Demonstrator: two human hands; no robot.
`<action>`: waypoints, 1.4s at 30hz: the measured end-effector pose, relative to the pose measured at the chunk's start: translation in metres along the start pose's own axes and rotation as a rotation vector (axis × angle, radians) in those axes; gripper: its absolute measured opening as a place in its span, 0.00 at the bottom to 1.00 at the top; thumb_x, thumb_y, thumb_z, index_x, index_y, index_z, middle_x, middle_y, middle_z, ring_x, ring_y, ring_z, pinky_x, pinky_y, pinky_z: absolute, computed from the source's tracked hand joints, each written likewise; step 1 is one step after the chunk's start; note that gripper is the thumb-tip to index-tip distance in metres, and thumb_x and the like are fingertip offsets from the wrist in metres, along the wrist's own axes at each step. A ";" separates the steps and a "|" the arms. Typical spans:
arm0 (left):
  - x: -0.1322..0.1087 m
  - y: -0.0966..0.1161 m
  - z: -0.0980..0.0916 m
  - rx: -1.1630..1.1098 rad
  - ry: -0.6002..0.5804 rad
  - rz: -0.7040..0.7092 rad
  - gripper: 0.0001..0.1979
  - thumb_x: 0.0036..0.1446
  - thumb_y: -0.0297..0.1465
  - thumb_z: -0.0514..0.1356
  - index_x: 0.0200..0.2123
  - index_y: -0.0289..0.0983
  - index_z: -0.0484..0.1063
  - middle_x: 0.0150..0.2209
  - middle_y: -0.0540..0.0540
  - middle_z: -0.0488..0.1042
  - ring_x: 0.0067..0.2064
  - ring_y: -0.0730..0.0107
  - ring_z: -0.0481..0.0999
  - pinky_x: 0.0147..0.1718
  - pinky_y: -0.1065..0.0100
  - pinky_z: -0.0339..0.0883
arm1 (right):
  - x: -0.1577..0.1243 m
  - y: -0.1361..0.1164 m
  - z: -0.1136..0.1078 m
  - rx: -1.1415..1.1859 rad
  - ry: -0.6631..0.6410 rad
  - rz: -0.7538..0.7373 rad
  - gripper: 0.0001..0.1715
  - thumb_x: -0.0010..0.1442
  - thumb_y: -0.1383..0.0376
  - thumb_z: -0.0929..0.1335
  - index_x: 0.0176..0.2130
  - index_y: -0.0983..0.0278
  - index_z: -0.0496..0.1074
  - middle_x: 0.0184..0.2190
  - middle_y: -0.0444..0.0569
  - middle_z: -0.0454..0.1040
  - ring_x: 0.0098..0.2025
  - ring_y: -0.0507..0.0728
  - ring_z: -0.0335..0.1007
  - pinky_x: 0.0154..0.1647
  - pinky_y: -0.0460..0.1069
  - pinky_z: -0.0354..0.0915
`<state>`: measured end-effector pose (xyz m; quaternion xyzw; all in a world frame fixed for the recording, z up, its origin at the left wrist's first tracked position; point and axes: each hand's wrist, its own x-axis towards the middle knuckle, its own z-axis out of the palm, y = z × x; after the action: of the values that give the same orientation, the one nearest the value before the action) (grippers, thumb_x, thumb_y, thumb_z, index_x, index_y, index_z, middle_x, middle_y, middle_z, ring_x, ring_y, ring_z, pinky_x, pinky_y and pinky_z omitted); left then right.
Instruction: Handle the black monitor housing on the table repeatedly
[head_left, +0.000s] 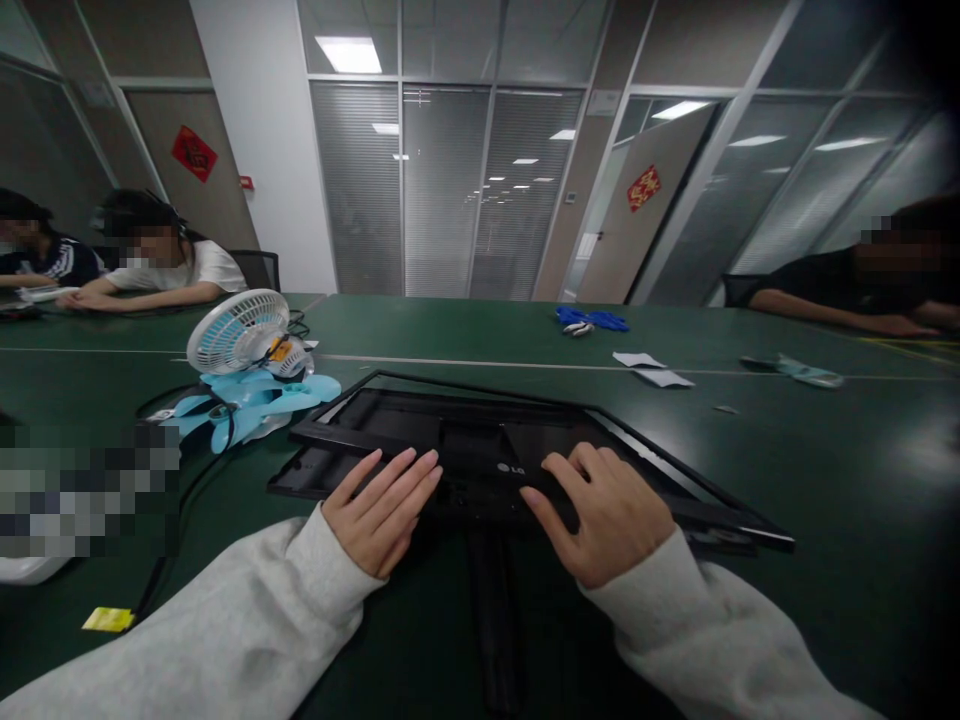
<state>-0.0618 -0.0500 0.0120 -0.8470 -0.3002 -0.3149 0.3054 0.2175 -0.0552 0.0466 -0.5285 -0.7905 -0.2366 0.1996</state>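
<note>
A black LG monitor (pixel 487 440) lies face down on the green table (pixel 825 470), its back panel up. My left hand (pixel 384 505) rests flat on the near left part of the back, fingers stretched out together. My right hand (pixel 604 510) lies on the near right part, fingers curled over the raised middle section near the LG logo. Neither hand holds anything loose. A black stand piece (pixel 495 610) runs from the monitor toward me between my grey sleeves.
A small blue and white desk fan (pixel 244 335) lies taken apart at the left, its blue blades (pixel 255 400) and a black cable (pixel 180 500) beside it. Blue gloves (pixel 592 320), paper scraps (pixel 649 368) and a yellow tag (pixel 109 620) lie about. Other people sit at the far left and right.
</note>
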 end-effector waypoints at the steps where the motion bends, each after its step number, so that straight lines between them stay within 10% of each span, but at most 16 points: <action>1: 0.000 0.000 0.000 0.003 0.013 0.009 0.26 0.58 0.24 0.49 0.61 0.32 0.57 0.58 0.45 0.62 0.61 0.63 0.59 0.64 0.58 0.42 | -0.001 0.001 0.000 -0.004 0.010 -0.006 0.22 0.60 0.51 0.60 0.37 0.65 0.71 0.30 0.53 0.63 0.33 0.58 0.55 0.33 0.52 0.52; 28: -0.004 0.001 0.013 -0.013 0.132 0.075 0.21 0.63 0.24 0.44 0.57 0.35 0.64 0.57 0.51 0.64 0.58 0.67 0.63 0.64 0.60 0.40 | -0.002 0.016 0.007 0.052 0.429 -0.297 0.17 0.55 0.63 0.70 0.44 0.67 0.73 0.34 0.52 0.74 0.37 0.57 0.68 0.41 0.53 0.62; 42: -0.005 0.000 0.013 -0.017 0.128 0.075 0.21 0.61 0.24 0.46 0.57 0.34 0.64 0.57 0.49 0.64 0.58 0.68 0.64 0.64 0.60 0.41 | -0.001 0.005 0.007 0.055 0.474 -0.195 0.12 0.60 0.64 0.66 0.45 0.65 0.71 0.39 0.47 0.77 0.42 0.56 0.71 0.50 0.56 0.59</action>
<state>-0.0599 -0.0420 0.0004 -0.8383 -0.2454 -0.3593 0.3285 0.2224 -0.0503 0.0407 -0.3738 -0.7750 -0.3506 0.3697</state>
